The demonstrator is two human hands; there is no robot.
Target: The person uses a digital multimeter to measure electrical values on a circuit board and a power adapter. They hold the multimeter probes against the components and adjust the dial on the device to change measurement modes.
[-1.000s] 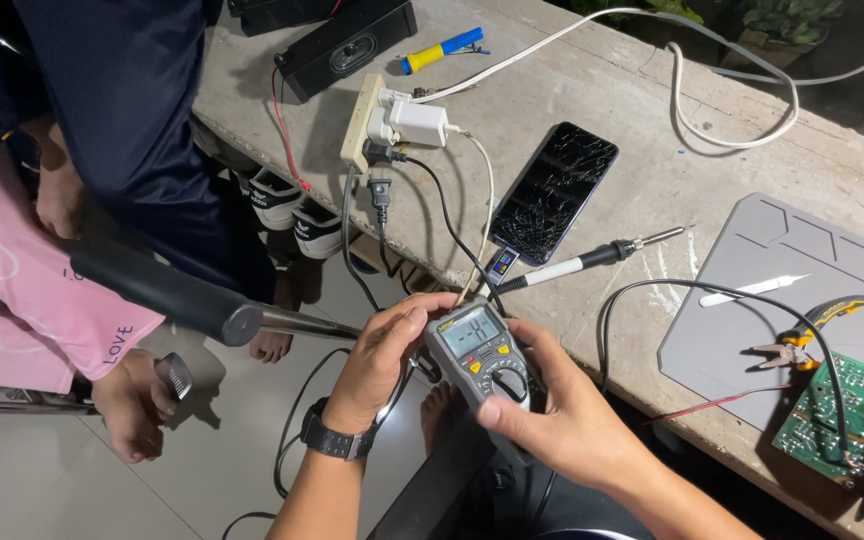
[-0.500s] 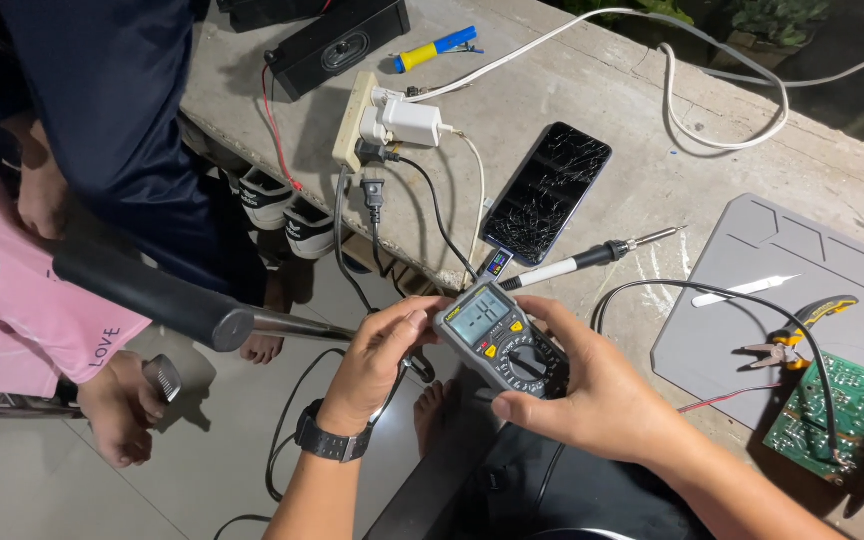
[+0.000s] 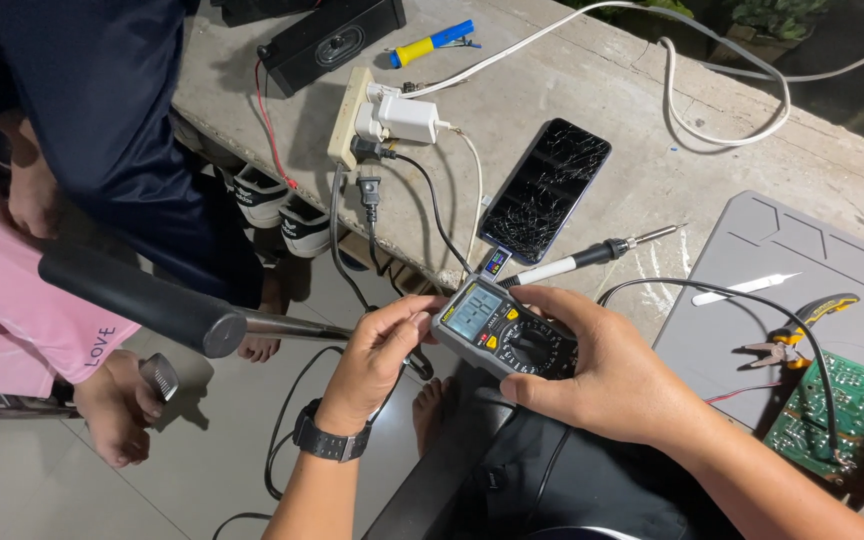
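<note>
at the far left a second person in dark clothing [image 3: 102,110] stands by the left edge of the concrete bench [image 3: 592,90], with someone in a pink shirt [image 3: 12,320] below and a black padded bar [image 3: 132,300] running across in front of them. on the bench's upper left corner lies a black speaker [image 3: 327,40], and just right of it a blue and yellow tool [image 3: 432,42]. a cream power strip [image 3: 350,115] sits near the bench's front edge with a white charger [image 3: 407,118] plugged in, and black cords hang off the edge.

the left hand [image 3: 377,360], with a black watch [image 3: 330,440] on its wrist, is held out past the front edge of the bench; its fingers are curled together, tips pinched on the left end of the grey multimeter [image 3: 502,330]. the multimeter is off the bench, in the air just below the front edge, tilted, display to the left and dial to the right. the right hand [image 3: 602,375] wraps the meter's right end, thumb under and fingers closed over the top beside the dial.

behind the meter, near the front edge, lies a phone with a cracked screen [image 3: 545,188], and beside it a soldering iron [image 3: 592,255]. toward the right edge a grey work mat [image 3: 752,260] carries a white stick [image 3: 747,288], yellow-handled pliers [image 3: 797,330] and a green circuit board [image 3: 837,415].
</note>
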